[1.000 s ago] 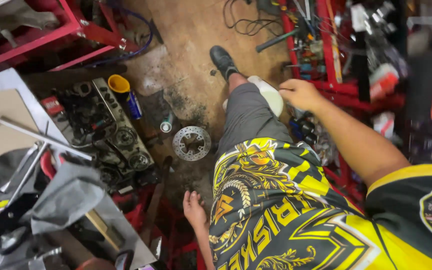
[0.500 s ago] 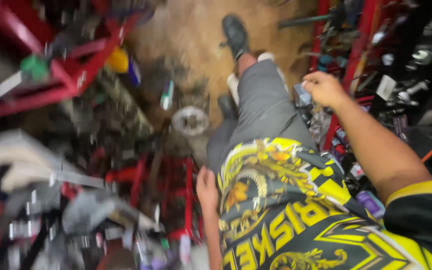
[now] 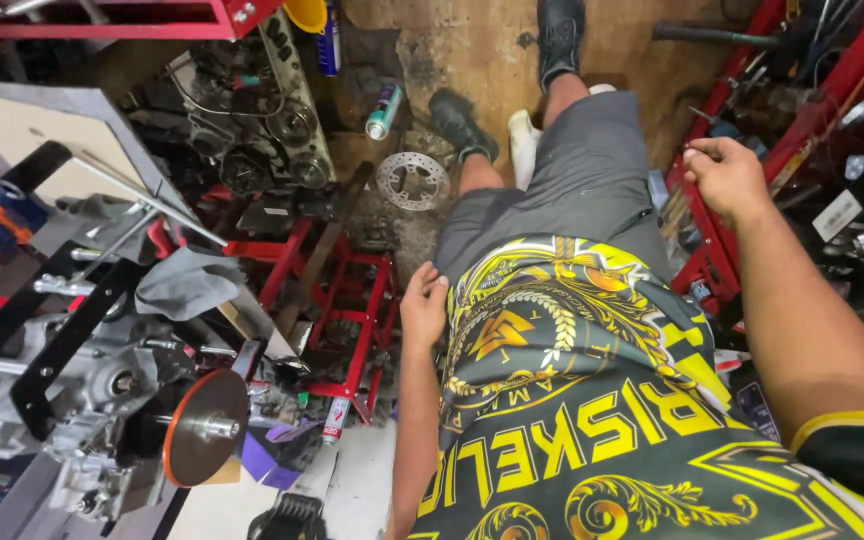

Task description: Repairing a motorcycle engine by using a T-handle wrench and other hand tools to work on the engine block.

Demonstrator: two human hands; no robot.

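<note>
Shorts [image 3: 572, 170] touched by left hand [image 3: 422, 305]; right hand [image 3: 724, 175] loosely curled, empty.

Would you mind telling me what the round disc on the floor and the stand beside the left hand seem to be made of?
The round disc looks like bare steel: dull grey sheen, with drilled holes around its face. The stand near the left hand appears to be square metal tubing painted glossy red, judging by its straight box sections; the paint looks scuffed in places. The right hand holds nothing that I can make out.
</note>
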